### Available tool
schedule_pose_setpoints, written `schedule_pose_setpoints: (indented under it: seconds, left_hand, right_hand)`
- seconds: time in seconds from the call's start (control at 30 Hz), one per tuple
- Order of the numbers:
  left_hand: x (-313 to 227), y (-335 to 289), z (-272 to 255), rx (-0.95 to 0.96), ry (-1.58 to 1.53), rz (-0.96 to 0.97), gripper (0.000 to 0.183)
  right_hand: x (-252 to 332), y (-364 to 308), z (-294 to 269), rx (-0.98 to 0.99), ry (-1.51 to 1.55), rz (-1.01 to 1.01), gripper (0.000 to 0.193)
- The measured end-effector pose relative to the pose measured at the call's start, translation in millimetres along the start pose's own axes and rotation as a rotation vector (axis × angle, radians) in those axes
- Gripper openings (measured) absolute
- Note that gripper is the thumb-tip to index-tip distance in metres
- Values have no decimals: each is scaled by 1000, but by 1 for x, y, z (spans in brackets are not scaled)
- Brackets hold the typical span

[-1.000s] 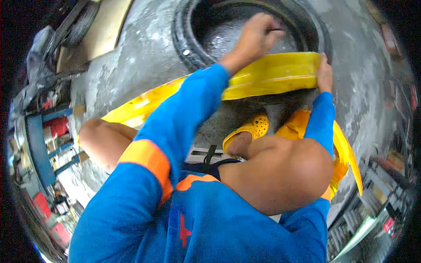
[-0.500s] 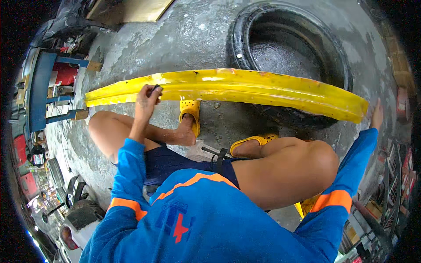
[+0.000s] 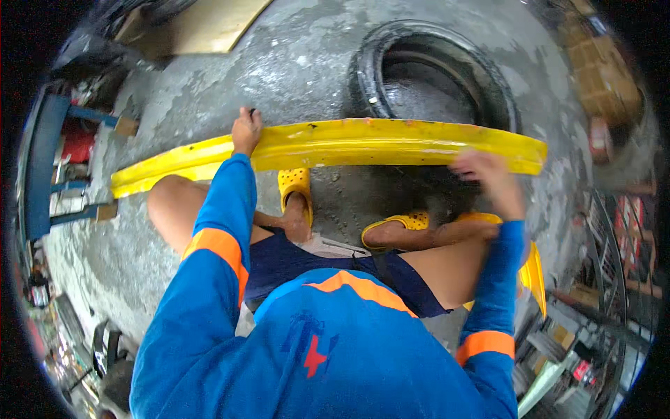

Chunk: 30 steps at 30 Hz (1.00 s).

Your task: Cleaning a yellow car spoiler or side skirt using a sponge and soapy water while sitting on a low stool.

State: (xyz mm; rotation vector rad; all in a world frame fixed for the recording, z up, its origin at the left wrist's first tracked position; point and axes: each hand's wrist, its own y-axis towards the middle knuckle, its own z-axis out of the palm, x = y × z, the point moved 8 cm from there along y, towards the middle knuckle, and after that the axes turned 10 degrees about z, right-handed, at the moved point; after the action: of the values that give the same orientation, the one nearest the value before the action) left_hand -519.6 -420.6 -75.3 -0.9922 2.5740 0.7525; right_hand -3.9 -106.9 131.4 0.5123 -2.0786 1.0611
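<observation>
A long, curved yellow panel point(image 3: 349, 142), glossy with scuffed patches along its edge, lies crosswise before my knees, its right part over a black tire point(image 3: 368, 77). My left hand point(image 3: 246, 131) is at its far edge left of the middle, fingers closed around a small black piece point(image 3: 252, 112) that is mostly hidden. Over the panel's right part is my right hand point(image 3: 483, 170), smeared by motion, with its fingers stretched out and nothing visible in them. Whether it touches the panel I cannot tell.
My feet in yellow clogs point(image 3: 296, 183) are just on the near side of the panel. A blue metal frame point(image 3: 50, 164) stands at the left, a wooden board point(image 3: 199, 26) at the far left. Cardboard boxes point(image 3: 600, 73) are at the far right; metal racks and clutter line the right.
My left hand has moved away from me to the panel's far edge. My right hand has left the right end and come inward over the panel. The whole view has shifted somewhat.
</observation>
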Motion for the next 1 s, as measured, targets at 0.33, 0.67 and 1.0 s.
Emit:
schedule_pose_setpoints:
  seconds: [0.33,0.67,1.0]
  left_hand:
    - [-96,10,9,9,-58,-30,31]
    - [-262,33,60,21,-420,198,26]
    - [-227,32,82,48,-334,193,27]
  right_hand:
    - [-98,98,258,67,1315,244,84]
    - [-134,65,68,-212,919,328,64]
    - [-53,-171,-59,-578,705,-179,42]
